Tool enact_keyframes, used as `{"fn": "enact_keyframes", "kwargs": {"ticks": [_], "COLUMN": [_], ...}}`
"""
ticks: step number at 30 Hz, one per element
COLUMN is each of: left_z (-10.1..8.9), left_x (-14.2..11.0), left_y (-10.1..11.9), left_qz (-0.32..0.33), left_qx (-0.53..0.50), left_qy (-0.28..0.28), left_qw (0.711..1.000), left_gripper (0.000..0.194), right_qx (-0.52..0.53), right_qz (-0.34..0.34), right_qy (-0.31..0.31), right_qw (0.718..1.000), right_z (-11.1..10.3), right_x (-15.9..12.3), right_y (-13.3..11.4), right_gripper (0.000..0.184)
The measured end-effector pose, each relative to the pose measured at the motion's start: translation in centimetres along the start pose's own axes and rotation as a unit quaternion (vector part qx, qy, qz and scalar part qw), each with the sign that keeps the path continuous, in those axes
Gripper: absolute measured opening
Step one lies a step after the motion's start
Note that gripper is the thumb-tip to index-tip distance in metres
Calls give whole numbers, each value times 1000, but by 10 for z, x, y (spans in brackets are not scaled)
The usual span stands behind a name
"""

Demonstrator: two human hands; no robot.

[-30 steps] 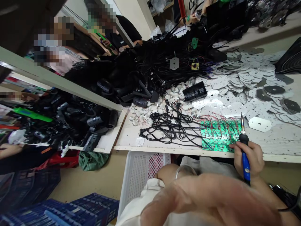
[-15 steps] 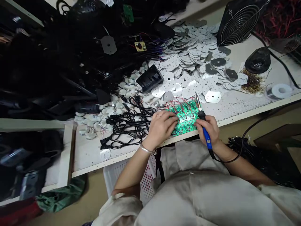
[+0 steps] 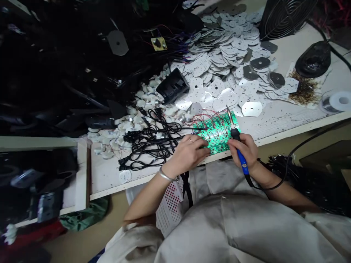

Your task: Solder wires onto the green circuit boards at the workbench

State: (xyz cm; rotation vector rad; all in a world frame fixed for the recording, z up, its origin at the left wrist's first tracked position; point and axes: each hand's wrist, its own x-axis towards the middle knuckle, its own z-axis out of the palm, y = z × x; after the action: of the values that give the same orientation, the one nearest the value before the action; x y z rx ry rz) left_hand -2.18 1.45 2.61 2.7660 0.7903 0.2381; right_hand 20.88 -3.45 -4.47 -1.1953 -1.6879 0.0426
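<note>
My left hand lies with its fingertips on the near edge of a green circuit board, which has many thin red wires attached. It wears a metal bangle at the wrist and is not visibly gripping anything. My right hand is closed around the blue handle of a soldering iron. The iron's metal tip points away from me, just past the board's far edge, and its cord trails off to the right.
Tangled black power cords lie left of the board. Beyond are white plastic parts, a black housing, and many aluminium plates. At right are a wire-guarded fan, a solder spool, and a black stand.
My left hand has swung from close to the camera onto the board, then shifted slightly towards its near edge. The view has turned from a sharp tilt to nearly level. The iron stays in my right hand.
</note>
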Motion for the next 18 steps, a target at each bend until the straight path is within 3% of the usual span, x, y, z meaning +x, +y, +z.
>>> {"fn": "enact_keyframes", "kwargs": {"ticks": [4, 6, 11, 18], "left_z": [12, 14, 8, 16], "left_x": [2, 4, 7, 11], "left_y": [7, 7, 10, 15], "left_qz": [-9, -16, 4, -6], "left_qx": [28, 30, 31, 47], "left_qy": [-15, 4, 58, 104], "left_qw": [999, 999, 998, 993], "left_gripper": [22, 25, 26, 25], "right_qx": [-9, -3, 8, -35], "right_qz": [12, -3, -107, -167], "right_qy": [-12, -22, -58, -35], "right_qw": [1000, 1000, 993, 985], "right_z": [-9, -11, -7, -1], "right_x": [-1, -1, 8, 28], "right_y": [-5, -6, -11, -18], "right_gripper": [20, 26, 28, 18]}}
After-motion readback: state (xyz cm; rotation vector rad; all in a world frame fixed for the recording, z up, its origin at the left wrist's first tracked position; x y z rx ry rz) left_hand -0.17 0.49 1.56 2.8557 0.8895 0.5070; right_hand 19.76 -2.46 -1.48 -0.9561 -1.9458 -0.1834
